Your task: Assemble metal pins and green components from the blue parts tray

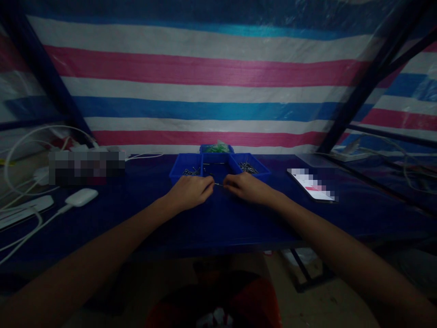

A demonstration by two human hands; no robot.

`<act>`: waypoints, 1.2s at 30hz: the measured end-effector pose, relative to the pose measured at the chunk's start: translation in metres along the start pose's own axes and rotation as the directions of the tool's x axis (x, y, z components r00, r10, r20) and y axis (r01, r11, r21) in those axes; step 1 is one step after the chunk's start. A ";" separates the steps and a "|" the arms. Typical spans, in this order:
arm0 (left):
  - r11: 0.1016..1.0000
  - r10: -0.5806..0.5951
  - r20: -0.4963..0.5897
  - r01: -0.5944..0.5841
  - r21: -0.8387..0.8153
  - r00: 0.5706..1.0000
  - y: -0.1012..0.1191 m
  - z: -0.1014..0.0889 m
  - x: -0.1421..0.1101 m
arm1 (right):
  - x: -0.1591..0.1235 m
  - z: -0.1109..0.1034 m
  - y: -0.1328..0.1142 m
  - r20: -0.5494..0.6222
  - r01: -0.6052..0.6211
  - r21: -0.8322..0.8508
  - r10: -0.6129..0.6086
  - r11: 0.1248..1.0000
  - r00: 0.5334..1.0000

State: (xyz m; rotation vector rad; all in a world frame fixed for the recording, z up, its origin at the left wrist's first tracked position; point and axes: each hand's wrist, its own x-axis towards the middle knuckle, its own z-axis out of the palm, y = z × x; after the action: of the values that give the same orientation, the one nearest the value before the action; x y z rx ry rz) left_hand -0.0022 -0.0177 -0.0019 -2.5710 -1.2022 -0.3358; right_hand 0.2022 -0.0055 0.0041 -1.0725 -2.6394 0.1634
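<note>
My left hand (pixel 190 191) and my right hand (pixel 251 187) face each other over the near side of the blue bins. Between their fingertips runs a thin, light metal piece (pixel 218 184), too small to name exactly. Each hand is closed in a pinch on one end of it. Small metal parts (pixel 191 172) lie in the left blue bin (pixel 176 166), partly behind my left hand. Further metal pieces (pixel 248 167) fill part of the right blue bin (pixel 263 169). The middle bin (pixel 218 159) holds a few thin pieces, its near part partly hidden by my hands.
Green plastic material (pixel 219 146) sits in a back bin. To the right a lit phone (pixel 312 186) lies on the blue table (pixel 218 223). White cables and a white charger (pixel 82 197) occupy the left side. Striped sheeting (pixel 211 68) hangs behind, between dark metal posts (pixel 358 91).
</note>
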 end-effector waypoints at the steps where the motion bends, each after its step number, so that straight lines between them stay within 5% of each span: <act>1: 1.000 0.010 -0.010 -0.010 -0.006 1.000 0.001 -0.001 0.000 | 0.000 0.001 -0.001 0.011 0.008 0.005 -0.008 1.000 1.000; 9: 0.997 0.070 -0.046 -0.072 -0.036 0.996 0.004 -0.004 -0.001 | 0.000 0.004 -0.003 0.081 0.075 0.039 -0.078 0.996 0.994; 20: 0.996 0.065 0.134 -0.072 0.051 0.989 0.000 0.005 0.001 | -0.003 -0.008 -0.002 -0.057 0.038 -0.006 -0.038 0.999 0.998; 36: 0.999 0.052 0.221 -0.048 -0.022 0.974 -0.003 0.003 -0.002 | -0.003 -0.019 0.004 -0.229 -0.071 -0.012 0.066 0.997 0.971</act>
State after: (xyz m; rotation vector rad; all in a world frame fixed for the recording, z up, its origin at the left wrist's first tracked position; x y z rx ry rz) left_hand -0.0058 -0.0166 -0.0050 -2.7040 -1.2079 -0.0485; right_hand 0.2128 -0.0049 0.0209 -1.1177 -2.4057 0.0257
